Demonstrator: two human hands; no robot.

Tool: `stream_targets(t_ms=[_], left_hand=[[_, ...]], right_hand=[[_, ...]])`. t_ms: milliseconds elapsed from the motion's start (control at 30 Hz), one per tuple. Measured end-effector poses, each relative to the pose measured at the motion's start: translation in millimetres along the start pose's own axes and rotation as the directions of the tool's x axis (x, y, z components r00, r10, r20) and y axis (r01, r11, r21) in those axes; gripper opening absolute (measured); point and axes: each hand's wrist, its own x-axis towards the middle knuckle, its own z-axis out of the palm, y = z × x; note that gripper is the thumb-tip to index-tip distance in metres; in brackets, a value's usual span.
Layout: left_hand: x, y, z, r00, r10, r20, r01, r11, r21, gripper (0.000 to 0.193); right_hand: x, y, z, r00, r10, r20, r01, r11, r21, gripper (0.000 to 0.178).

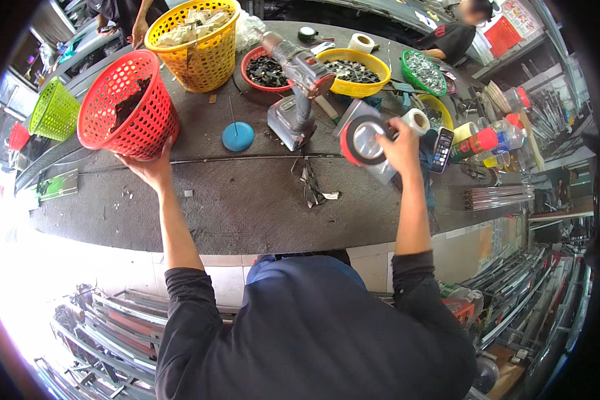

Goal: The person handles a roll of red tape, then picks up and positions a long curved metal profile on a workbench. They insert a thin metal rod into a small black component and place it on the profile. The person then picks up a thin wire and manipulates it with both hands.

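My left hand (152, 168) grips the lower side of a red perforated plastic basket (150, 123), which leans and has dark pieces inside. My right hand (401, 148) is closed around the edge of a black and red tape roll (363, 121), held over the table. A flat, shiny grey thing (383, 173) shows partly beneath the roll; I cannot tell what it is. Between my hands a cordless drill (299, 80) stands on its battery. Left of the drill is a round blue base (238, 137) with a thin upright spike.
A yellow basket (210, 60) stands behind the red one. Bowls of small parts, red (250, 75), yellow (373, 87) and green (407, 72), line the far side. A phone (441, 151) and bottles are at right. A black strap-like bundle (308, 183) lies near. Other people work beyond.
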Motion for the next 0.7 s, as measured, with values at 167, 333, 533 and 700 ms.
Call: stream_targets(t_ms=[167, 333, 533, 700], left_hand=[[-59, 36, -5, 0.985, 0.003, -0.172, 0.010, 0.997, 0.074, 0.120], [-165, 170, -31, 0.876, -0.061, 0.479, 0.179, 0.962, -0.205, 0.038], [-209, 237, -32, 0.625, -0.046, 0.779, 0.331, 0.920, -0.211, 0.045], [-188, 252, 13, 0.814, 0.100, 0.572, 0.067, 0.962, -0.263, 0.075]], right_hand=[[55, 20, 36, 0.992, -0.099, 0.081, 0.117, 0.958, -0.263, 0.055], [50, 7, 67, 0.999, -0.042, 0.009, 0.043, 0.961, -0.272, 0.071], [-72, -50, 89, 0.972, -0.077, 0.222, 0.058, 0.994, 0.088, 0.037], [-131, -69, 128, 0.948, -0.162, 0.275, 0.182, 0.982, -0.047, 0.043]])
